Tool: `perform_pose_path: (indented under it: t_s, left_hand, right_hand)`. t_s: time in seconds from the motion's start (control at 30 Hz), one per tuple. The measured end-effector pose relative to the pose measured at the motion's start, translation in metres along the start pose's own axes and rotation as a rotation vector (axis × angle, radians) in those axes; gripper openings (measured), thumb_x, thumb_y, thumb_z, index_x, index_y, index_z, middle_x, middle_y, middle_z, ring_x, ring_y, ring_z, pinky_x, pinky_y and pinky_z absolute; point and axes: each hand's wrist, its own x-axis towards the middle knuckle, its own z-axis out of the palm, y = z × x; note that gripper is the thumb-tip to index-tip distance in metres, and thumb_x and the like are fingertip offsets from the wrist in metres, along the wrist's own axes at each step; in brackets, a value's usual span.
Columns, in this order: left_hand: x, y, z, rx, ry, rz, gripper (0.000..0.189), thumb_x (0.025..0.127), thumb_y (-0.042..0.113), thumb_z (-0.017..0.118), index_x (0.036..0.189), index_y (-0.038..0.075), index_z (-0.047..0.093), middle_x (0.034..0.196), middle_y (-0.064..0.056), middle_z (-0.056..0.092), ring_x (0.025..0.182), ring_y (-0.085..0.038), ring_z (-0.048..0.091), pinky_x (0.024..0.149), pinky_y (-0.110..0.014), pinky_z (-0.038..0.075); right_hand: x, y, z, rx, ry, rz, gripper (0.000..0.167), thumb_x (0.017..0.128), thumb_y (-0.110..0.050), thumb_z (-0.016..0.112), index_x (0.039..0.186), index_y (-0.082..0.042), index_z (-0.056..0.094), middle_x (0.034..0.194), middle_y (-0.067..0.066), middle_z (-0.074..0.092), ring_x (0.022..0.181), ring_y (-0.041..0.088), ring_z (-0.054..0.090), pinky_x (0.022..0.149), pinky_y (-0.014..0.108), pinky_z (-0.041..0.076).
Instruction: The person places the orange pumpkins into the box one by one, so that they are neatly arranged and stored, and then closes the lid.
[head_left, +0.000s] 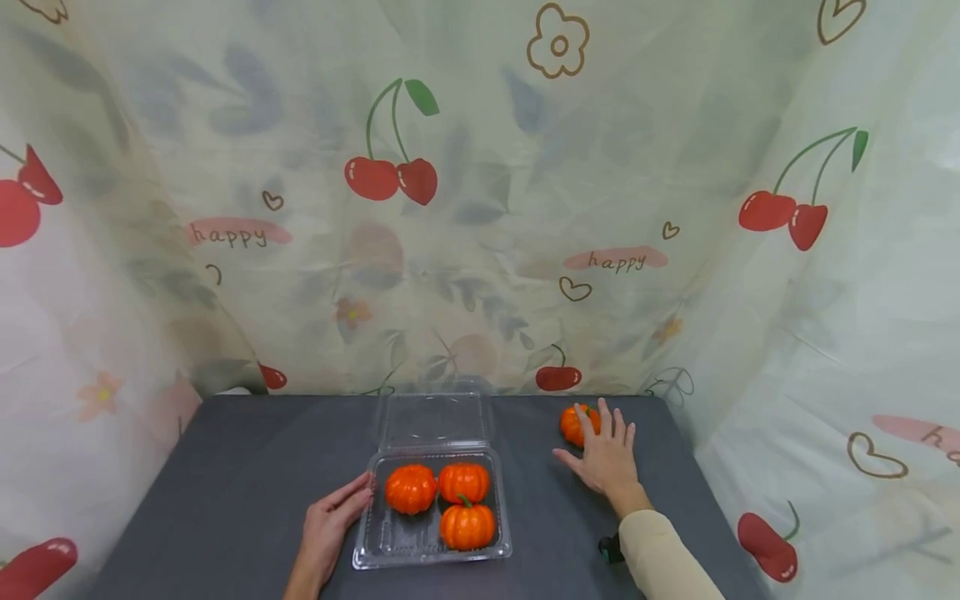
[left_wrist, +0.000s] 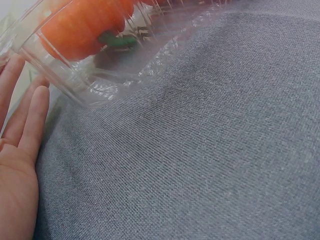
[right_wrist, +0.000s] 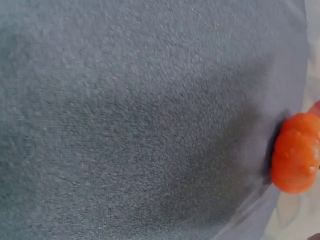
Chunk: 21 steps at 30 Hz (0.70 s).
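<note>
A clear plastic clamshell box [head_left: 431, 557] lies on the table with its lid [head_left: 433, 421] folded back. Inside are three small orange pumpkins, one at the left [head_left: 410, 489], one behind at the right [head_left: 463, 482] and one in front at the right [head_left: 467, 527]. My left hand [head_left: 330, 525] rests its straight fingers [left_wrist: 35, 122] against the box's left side. Another pumpkin [head_left: 572, 425] sits on the table to the right of the lid. Over it my right hand [head_left: 609, 458] is spread, partly covering it; the right wrist view shows this pumpkin [right_wrist: 296, 152] at its edge.
Dark grey cloth covers the table [head_left: 247, 492]. A printed curtain [head_left: 480, 250] stands behind it and along both sides. Something small and black [head_left: 611, 548] is at the right wrist, by the cream sleeve [head_left: 663, 554].
</note>
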Motion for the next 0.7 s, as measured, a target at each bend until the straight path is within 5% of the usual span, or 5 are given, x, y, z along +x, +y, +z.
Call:
perform_pose_path:
  t_s: [0.7]
  left_hand:
    - [-0.002,0.002,0.000,-0.034,-0.010,-0.008,0.060,0.085,0.012,0.081,0.138,-0.006,0.059,0.106,0.017,0.078,0.100,-0.004,0.074,0.087,-0.021,0.061]
  right_hand:
    - [0.014,0.001,-0.002,0.032,-0.045,0.008,0.091,0.086,-0.057,0.075,0.159,-0.023,0.034,0.162,0.030,0.019,0.137,0.060,0.036,0.106,0.074,0.042]
